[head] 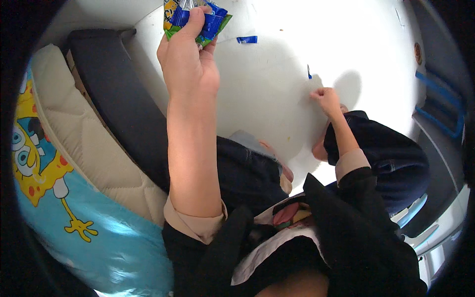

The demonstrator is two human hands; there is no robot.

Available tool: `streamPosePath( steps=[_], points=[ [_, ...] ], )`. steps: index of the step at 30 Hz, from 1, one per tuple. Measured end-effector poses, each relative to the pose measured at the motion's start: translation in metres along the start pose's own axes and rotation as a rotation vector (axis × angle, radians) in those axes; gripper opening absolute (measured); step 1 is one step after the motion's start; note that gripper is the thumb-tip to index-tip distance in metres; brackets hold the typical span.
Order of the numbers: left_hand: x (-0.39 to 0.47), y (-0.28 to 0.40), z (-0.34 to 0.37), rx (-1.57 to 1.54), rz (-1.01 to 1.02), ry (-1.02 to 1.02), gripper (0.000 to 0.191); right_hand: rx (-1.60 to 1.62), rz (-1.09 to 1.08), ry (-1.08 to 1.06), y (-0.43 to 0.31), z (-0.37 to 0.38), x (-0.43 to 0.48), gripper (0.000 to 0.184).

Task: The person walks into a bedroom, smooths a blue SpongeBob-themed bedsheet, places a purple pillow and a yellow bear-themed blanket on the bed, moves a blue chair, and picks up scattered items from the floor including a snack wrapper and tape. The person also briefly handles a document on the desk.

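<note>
At the top of the view my left hand (190, 61) grips a bunch of crinkled plastic wrappers (214, 22), blue, green and yellow, some bearing writing. The thumb presses across them, and their upper part is cut off by the picture's rim. My right hand (327, 100) is over the white floor (259, 85) near my right knee, its fingers curled together with nothing visible in them. Just beyond its fingertips lies a thin blue wrapper scrap (309, 72), apart from the hand. Another small blue wrapper (247, 39) rests on the floor, right of my left hand.
Along the left runs a bed with a dark padded side rail (115, 89), a beige quilted mattress edge (89, 122) and a blue cartoon-print cover (122, 237). A blue frame-like object (441, 102) and dark surface are on the right. My dark-trousered legs (386, 159) are bent below.
</note>
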State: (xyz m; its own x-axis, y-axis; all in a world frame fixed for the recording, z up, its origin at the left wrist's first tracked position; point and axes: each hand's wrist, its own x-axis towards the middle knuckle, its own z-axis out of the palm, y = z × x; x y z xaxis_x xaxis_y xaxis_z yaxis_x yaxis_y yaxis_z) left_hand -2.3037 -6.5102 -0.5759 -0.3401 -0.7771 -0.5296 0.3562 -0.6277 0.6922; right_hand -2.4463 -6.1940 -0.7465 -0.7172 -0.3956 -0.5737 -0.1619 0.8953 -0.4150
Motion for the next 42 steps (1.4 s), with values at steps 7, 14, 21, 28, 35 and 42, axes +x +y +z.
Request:
streamPosePath(
  steps=[7, 14, 21, 28, 35, 42],
  points=[
    [0.016, 0.003, -0.011, -0.020, -0.035, 0.021, 0.031, -0.277, -0.043, 0.238, 0.003, 0.040, -0.042, 0.027],
    [0.011, 0.007, -0.010, -0.009, 0.002, 0.034, 0.036, -0.208, -0.215, 0.281, 0.010, 0.067, -0.051, 0.023],
    [-0.007, 0.001, 0.013, 0.077, -0.011, 0.055, 0.038, 0.063, 0.018, 0.178, -0.018, 0.042, -0.029, 0.014],
    [-0.003, -0.009, 0.004, 0.367, 0.108, 0.037, 0.025, 0.950, -0.489, -0.002, -0.214, -0.052, -0.055, 0.046],
    [-0.014, -0.011, 0.017, 0.365, 0.013, -0.198, 0.020, 0.652, -0.605, 0.030, -0.278, -0.073, -0.058, 0.055],
    [-0.017, -0.001, 0.020, 0.233, -0.110, -0.375, 0.022, 0.495, -0.515, 0.063, -0.275, -0.078, -0.037, 0.061]
  ],
)
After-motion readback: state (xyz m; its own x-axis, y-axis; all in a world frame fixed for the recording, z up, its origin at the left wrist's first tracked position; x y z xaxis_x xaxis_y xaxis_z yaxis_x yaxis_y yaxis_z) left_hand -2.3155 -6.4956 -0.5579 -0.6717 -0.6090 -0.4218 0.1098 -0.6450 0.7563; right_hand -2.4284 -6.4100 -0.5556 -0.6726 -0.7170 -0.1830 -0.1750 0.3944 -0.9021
